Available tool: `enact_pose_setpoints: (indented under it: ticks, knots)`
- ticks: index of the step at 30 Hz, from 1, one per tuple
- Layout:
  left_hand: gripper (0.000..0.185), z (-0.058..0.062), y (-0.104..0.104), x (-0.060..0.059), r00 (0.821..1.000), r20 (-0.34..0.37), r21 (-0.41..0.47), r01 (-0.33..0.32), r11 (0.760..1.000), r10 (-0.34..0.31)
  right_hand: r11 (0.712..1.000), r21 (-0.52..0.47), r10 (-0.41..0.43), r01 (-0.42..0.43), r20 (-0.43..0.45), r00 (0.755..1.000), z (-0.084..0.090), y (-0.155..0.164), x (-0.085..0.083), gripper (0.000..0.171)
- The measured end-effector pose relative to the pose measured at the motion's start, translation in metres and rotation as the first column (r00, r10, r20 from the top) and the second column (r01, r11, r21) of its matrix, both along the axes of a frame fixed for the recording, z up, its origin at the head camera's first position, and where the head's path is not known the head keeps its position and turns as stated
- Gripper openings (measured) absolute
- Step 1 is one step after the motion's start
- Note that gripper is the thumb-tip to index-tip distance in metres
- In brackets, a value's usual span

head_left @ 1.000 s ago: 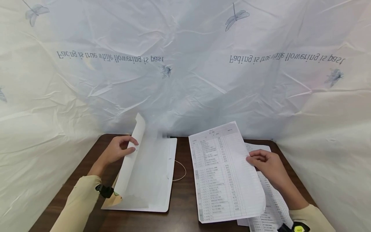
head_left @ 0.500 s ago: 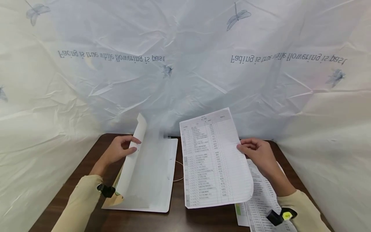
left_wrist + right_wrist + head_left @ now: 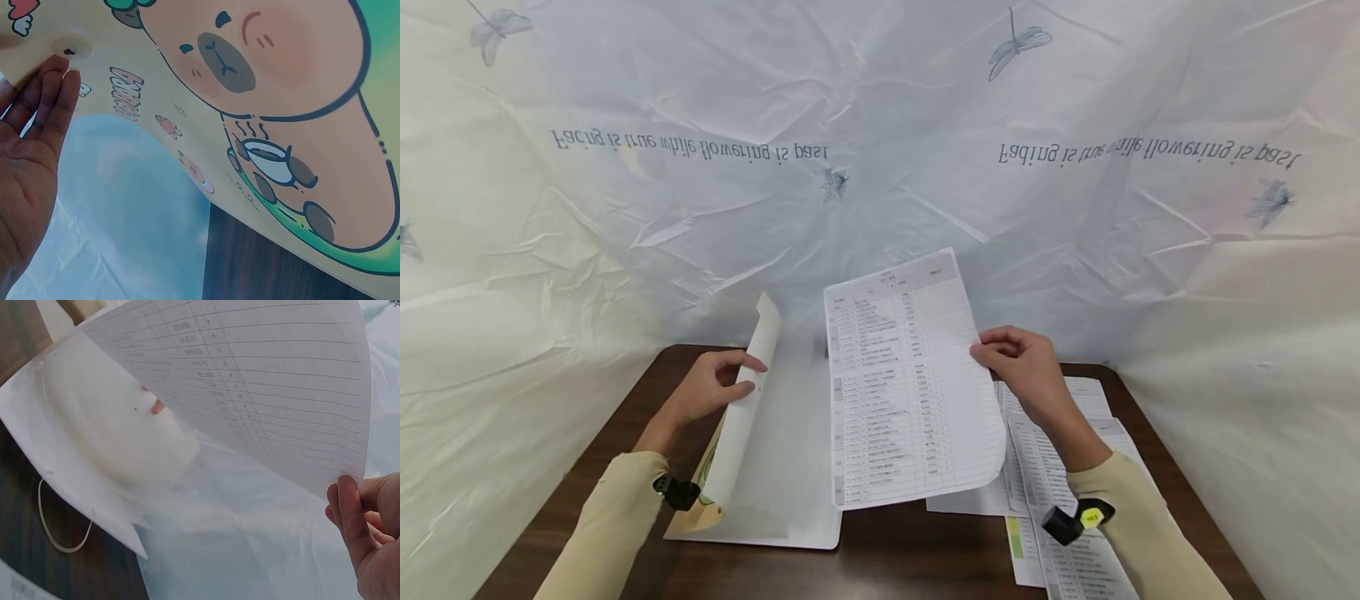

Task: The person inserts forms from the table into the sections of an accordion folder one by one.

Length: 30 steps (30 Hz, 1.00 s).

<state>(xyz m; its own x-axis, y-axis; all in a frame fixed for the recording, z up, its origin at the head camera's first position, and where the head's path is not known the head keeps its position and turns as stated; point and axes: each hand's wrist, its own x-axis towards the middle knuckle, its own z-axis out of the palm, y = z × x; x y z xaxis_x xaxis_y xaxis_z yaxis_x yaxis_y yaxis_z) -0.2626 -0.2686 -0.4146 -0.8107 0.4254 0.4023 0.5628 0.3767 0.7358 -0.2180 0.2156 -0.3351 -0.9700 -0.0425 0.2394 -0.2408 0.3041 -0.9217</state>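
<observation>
My left hand (image 3: pixel 711 387) pinches the raised cover of a folder (image 3: pixel 775 483), which lies on the left of the table. The folder is white inside. In the left wrist view its cover (image 3: pixel 281 75) shows a cartoon animal with a cup, and the fingertips lie beside a small round button (image 3: pixel 70 50). My right hand (image 3: pixel 1026 371) pinches a printed table sheet (image 3: pixel 910 375) by its right edge. That sheet hangs tilted above the table, overlapping the folder's right side in the head view. The right wrist view shows thumb and fingers on the sheet's edge.
More printed sheets (image 3: pixel 1075 550) lie loosely overlapped on the right of the dark wooden table (image 3: pixel 917 558), partly under my right arm. A thin elastic loop (image 3: pixel 62 550) sticks out from the folder's edge. White patterned sheeting (image 3: pixel 880 167) encloses the table at the back and sides.
My right hand has moved left and upward with the printed sheet, from over the loose papers to the folder's right side. My left hand keeps holding the cover nearly still.
</observation>
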Motion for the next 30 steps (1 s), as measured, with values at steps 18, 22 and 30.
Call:
enact_pose_setpoints:
  ticks: [18,22,30]
  knots:
    - [0.021,0.001,0.002,0.0,0.999,0.031,-0.012,-0.021,1.0,0.021,0.984,-0.164,0.065,-0.068,-0.023,0.998,0.002,-0.061,-0.021,0.024]
    - [0.021,0.002,0.003,0.0,0.999,0.026,-0.018,-0.028,0.999,0.028,0.98,-0.189,0.064,-0.065,-0.011,0.998,-0.002,-0.071,-0.024,0.024]
    - [0.019,0.001,0.003,0.0,0.999,0.0,-0.035,-0.042,0.999,0.042,0.976,-0.215,0.047,-0.035,0.052,0.998,-0.008,-0.088,-0.026,0.021]
